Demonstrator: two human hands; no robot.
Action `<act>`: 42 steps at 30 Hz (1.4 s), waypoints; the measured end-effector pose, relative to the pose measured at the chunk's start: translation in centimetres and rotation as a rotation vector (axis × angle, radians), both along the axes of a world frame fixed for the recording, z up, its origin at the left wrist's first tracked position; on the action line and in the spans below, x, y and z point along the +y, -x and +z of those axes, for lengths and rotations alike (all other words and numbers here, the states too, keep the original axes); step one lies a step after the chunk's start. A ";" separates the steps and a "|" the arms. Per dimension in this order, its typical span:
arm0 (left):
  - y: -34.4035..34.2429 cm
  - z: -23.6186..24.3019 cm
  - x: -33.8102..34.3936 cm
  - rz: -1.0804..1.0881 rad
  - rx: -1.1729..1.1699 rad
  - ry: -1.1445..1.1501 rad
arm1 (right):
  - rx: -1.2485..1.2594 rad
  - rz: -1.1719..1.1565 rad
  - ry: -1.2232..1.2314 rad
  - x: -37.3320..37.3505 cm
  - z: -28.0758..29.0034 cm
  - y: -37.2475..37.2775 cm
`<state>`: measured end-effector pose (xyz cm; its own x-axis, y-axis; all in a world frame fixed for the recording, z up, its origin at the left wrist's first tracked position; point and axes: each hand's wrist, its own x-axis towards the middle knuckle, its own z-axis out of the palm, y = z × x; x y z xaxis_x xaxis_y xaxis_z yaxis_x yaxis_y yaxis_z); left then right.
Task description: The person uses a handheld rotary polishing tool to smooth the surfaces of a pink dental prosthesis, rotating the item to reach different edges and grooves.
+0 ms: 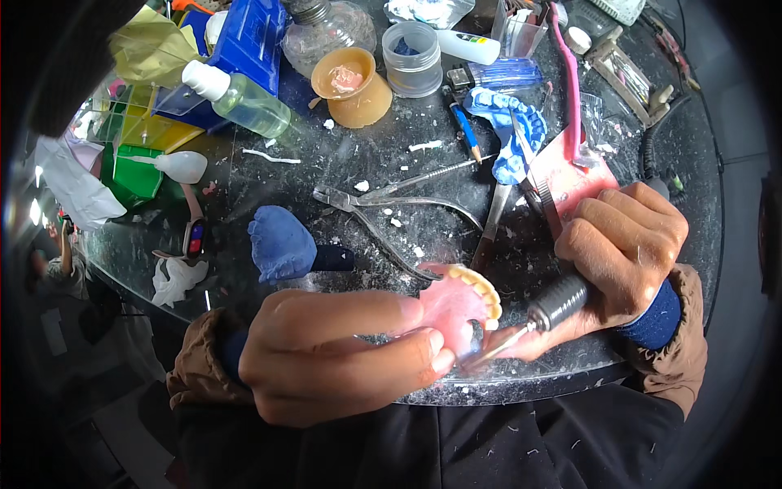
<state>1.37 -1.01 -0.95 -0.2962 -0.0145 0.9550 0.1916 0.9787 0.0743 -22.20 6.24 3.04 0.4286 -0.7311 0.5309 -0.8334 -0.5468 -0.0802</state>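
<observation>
Over the worktop's near edge, the left hand pinches a pink denture steady while the right hand wraps a rotary handpiece (tip touching the denture's underside), pliers lying behind

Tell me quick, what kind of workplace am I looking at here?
Most likely a dental lab bench. The left hand holds a pink denture while the right hand works a rotary handpiece on it; blue dental casts and pliers lie on the dusty dark table.
</observation>
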 end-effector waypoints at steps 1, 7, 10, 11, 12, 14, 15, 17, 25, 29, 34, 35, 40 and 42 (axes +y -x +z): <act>-0.6 1.1 0.3 0.001 -0.121 -0.072 | -0.005 -0.018 -0.011 0.0 -0.1 0.0; -0.4 0.3 1.0 0.076 -0.139 -0.129 | 0.025 -0.022 0.033 0.1 0.0 -0.1; -0.3 1.3 0.8 0.070 -0.128 -0.077 | 0.029 -0.025 -0.028 0.2 0.2 0.0; -0.4 1.4 0.8 0.065 -0.161 -0.099 | 0.025 -0.031 -0.042 0.2 0.2 0.1; -0.5 1.6 0.7 0.061 -0.193 -0.120 | 0.023 -0.035 -0.056 0.2 0.2 0.0; -0.7 0.9 0.8 0.045 -0.180 -0.053 | 0.047 -0.012 -0.018 0.3 0.2 0.0; -0.7 0.6 1.0 0.042 -0.177 -0.033 | 0.054 -0.001 -0.007 0.3 0.2 0.0; -0.7 0.2 1.6 0.081 -0.125 -0.135 | 0.036 -0.025 -0.017 0.2 0.2 -0.2; 0.8 1.2 1.2 0.150 -0.024 -0.079 | 0.045 -0.021 0.005 0.2 0.0 -0.3; -0.3 0.6 1.2 0.151 -0.068 -0.052 | 0.042 0.005 0.025 -0.2 -0.4 -0.1; -0.1 1.5 -0.2 0.040 -0.138 -0.061 | -0.222 -0.097 0.069 -0.8 -0.5 1.0; -0.4 1.7 -0.5 0.014 -0.123 0.007 | -0.285 -0.164 0.030 -0.8 -0.4 1.4; -1.0 2.8 -0.7 0.020 -0.287 0.061 | -0.474 -0.361 -0.160 -1.9 0.6 1.2; -0.9 2.5 -1.2 -0.033 -0.271 0.116 | -0.407 -0.353 -0.176 -1.6 0.8 0.9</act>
<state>2.27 -2.22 1.58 -0.5392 0.1037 0.8358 0.2115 0.9773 0.0152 -23.05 4.69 3.79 -0.0718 -0.8856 0.4589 -0.8463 -0.1894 -0.4979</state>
